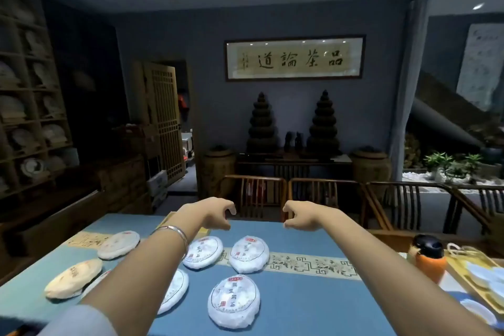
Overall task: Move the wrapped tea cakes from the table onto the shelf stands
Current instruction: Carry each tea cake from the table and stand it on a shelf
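Several round paper-wrapped tea cakes lie flat on the blue table point(300, 308): one nearest me point(234, 300), two further back point(249, 254) point(203, 252), one half hidden under my left forearm point(174, 290), and two tan ones at the left point(119, 244) point(73, 278). My left hand point(211, 213) and my right hand point(301, 215) hover above the table's far edge, a hand's width apart, fingers loosely curled and holding nothing. The wooden shelf point(32, 106) with tea cakes on stands rises at the far left.
An orange jar with a black lid point(428, 258) and a tray of white cups point(480, 275) sit at the table's right. Wooden chairs point(321, 196) line the far side. Low cabinets stand below the shelf at the left.
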Action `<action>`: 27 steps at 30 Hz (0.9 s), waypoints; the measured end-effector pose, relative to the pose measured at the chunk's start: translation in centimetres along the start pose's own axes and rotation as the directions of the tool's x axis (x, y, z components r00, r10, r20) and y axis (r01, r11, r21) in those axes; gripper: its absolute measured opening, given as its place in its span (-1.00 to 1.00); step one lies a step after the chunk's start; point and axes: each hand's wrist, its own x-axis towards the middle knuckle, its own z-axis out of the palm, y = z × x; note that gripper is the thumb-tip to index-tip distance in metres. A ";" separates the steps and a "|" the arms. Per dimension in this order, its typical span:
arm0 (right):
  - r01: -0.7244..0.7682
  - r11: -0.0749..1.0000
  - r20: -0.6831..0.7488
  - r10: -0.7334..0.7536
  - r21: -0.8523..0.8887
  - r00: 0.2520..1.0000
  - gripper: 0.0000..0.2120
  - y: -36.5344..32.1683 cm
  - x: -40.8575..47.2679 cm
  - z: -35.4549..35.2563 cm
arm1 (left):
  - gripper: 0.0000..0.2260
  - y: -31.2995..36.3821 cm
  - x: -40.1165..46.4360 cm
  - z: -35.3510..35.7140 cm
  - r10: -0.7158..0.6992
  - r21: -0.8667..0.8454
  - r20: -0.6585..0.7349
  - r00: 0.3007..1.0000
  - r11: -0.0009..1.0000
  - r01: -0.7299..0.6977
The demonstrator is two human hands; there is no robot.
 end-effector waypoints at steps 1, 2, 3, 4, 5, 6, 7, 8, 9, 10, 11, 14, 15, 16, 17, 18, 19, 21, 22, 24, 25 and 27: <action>-0.004 1.000 0.014 0.004 0.003 1.000 -0.44 -0.3 1.6 0.4 | -0.56 -1.0 1.1 0.3 -0.003 0.010 0.002 1.000 1.000 0.003; -0.010 1.000 0.020 0.010 0.009 1.000 -0.44 -0.4 3.2 0.8 | -0.57 -2.1 2.3 0.6 -0.017 0.007 0.004 1.000 1.000 0.017; -0.018 1.000 0.028 0.017 0.005 0.999 -0.44 -0.5 5.0 1.3 | -0.57 -3.5 3.8 1.2 -0.038 0.002 0.017 0.999 0.999 0.038; -0.027 1.000 0.032 0.026 0.008 0.999 -0.45 -0.6 6.6 1.7 | -0.57 -4.8 5.1 1.6 -0.056 -0.008 0.026 0.998 0.998 0.056; -0.035 0.999 0.040 0.034 0.004 0.999 -0.45 -0.8 8.5 2.1 | -0.57 -6.1 6.7 2.1 -0.068 -0.016 0.035 0.997 0.998 0.069; -0.047 0.999 0.046 0.047 0.005 0.998 -0.45 -0.9 10.2 2.5 | -0.58 -7.3 8.1 2.6 -0.075 -0.027 0.046 0.996 0.997 0.076; -0.054 0.998 0.050 0.054 0.011 0.997 -0.46 -1.0 11.9 2.9 | -0.58 -8.5 9.7 3.1 -0.076 -0.037 0.056 0.996 0.996 0.078; -0.060 0.998 0.054 0.059 0.021 0.997 -0.46 -1.1 13.6 3.3 | -0.58 -9.5 11.2 3.6 -0.070 -0.043 0.063 0.996 0.996 0.073; -0.068 0.997 0.057 0.067 0.032 0.996 -0.47 -1.1 15.3 3.8 | -0.56 -10.7 12.9 4.1 -0.067 -0.050 0.071 0.995 0.996 0.070; -0.078 0.996 0.062 0.075 0.047 0.995 -0.47 -1.1 16.8 4.3 | -0.56 -11.6 14.5 4.7 -0.062 -0.065 0.075 0.995 0.996 0.067; -0.088 0.994 0.070 0.084 0.063 0.994 -0.46 -1.1 18.2 5.0 | -0.55 -12.6 16.0 5.4 -0.057 -0.089 0.083 0.995 0.994 0.065; -0.145 0.984 0.116 0.133 0.102 0.984 -0.45 -0.4 21.1 8.0 | -0.55 -15.0 19.7 8.3 -0.052 -0.160 0.134 0.990 0.984 0.074; -0.169 0.979 0.137 0.153 0.114 0.979 -0.46 0.1 21.9 9.3 | -0.56 -15.8 20.7 9.5 -0.049 -0.181 0.155 0.987 0.980 0.077; -0.199 0.972 0.163 0.178 0.124 0.970 -0.46 0.6 22.5 10.7 | -0.56 -16.5 21.6 10.8 -0.048 -0.194 0.176 0.983 0.977 0.083; -0.225 0.965 0.185 0.199 0.133 0.962 -0.47 1.0 22.9 12.1 | -0.56 -17.1 22.3 12.2 -0.043 -0.206 0.191 0.981 0.975 0.083; -0.250 0.958 0.205 0.219 0.139 0.954 -0.47 1.3 23.2 13.5 | -0.55 -17.7 22.7 13.5 -0.042 -0.210 0.210 0.977 0.974 0.087; -0.267 0.953 0.215 0.234 0.143 0.948 -0.48 1.6 23.5 15.0 | -0.54 -18.3 23.2 15.0 -0.041 -0.213 0.232 0.972 0.973 0.092; -0.292 0.943 0.234 0.251 0.161 0.939 -0.50 2.3 23.8 17.9 | -0.54 -19.4 23.7 17.8 -0.047 -0.239 0.295 0.954 0.963 0.121; -0.308 0.936 0.256 0.260 0.171 0.931 -0.51 2.6 23.9 19.5 | -0.55 -20.0 23.9 19.1 -0.053 -0.247 0.329 0.943 0.959 0.141; -0.365 0.909 0.316 0.292 0.203 0.903 -0.50 3.4 24.1 22.9 | -0.54 -21.2 24.2 21.5 -0.066 -0.261 0.388 0.919 0.949 0.178; -0.402 0.886 0.344 0.312 0.231 0.886 -0.51 3.8 24.1 24.6 | -0.53 -21.6 24.2 22.7 -0.072 -0.281 0.414 0.907 0.938 0.203; -0.456 0.847 0.365 0.348 0.273 0.864 -0.54 4.1 23.7 27.8 | -0.52 -22.1 23.9 24.8 -0.088 -0.321 0.451 0.888 0.913 0.253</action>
